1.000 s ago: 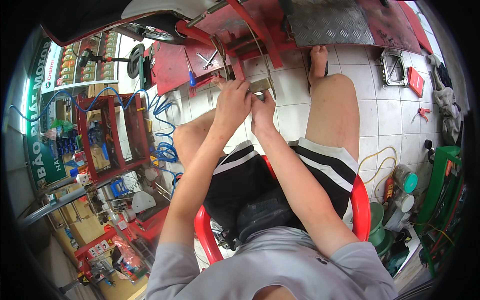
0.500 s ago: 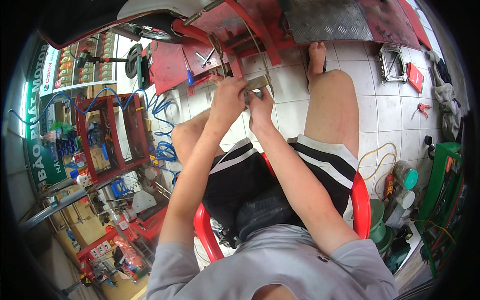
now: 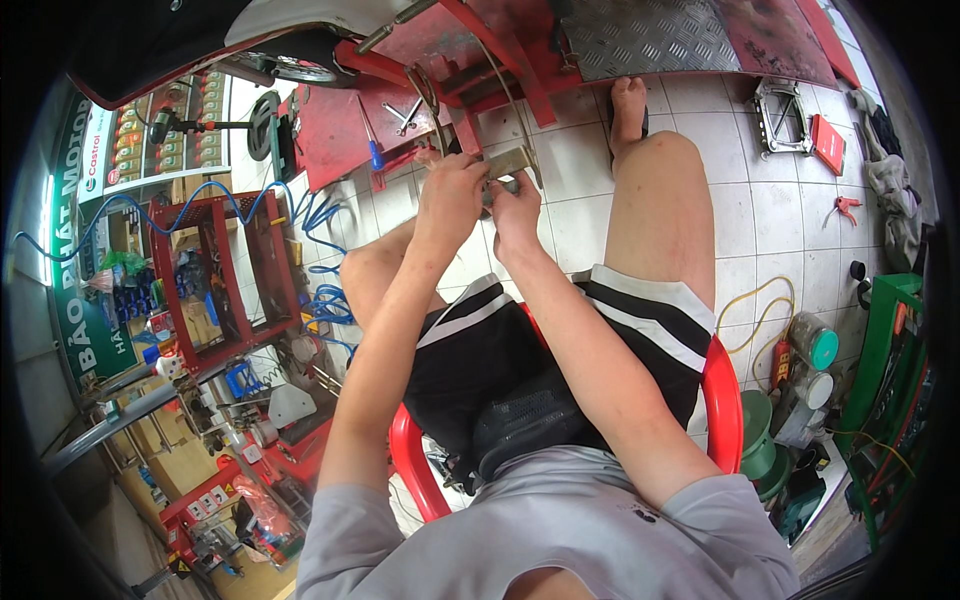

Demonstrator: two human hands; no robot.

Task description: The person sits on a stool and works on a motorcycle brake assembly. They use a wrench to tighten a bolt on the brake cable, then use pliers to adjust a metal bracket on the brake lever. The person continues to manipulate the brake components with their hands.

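Observation:
My left hand [image 3: 450, 197] and my right hand [image 3: 517, 213] are close together in front of my knees. The fingers of my left hand are closed at the near left end of a flat, dull metal piece [image 3: 514, 161] with an angled edge. My right hand is closed just below that piece, thumb pointing up, on a small greyish thing [image 3: 509, 186] mostly hidden by the fingers. A thin bent metal rod [image 3: 507, 88] runs down from the red stand to the far end of the metal piece; whether they are joined, I cannot tell.
Ahead is a red lift platform [image 3: 340, 125] bearing a blue-handled screwdriver [image 3: 375, 153] and wrenches [image 3: 404, 117]. A motorbike wheel [image 3: 290, 68] shows above it. A coiled blue hose [image 3: 325, 300] hangs by a red rack [image 3: 225, 270] on the left. Jars [image 3: 812, 340] and a green shelf [image 3: 880, 350] stand right.
Both hands have shifted very slightly left with the metal piece, whose flat face now shows brighter and broader. Their grips look the same.

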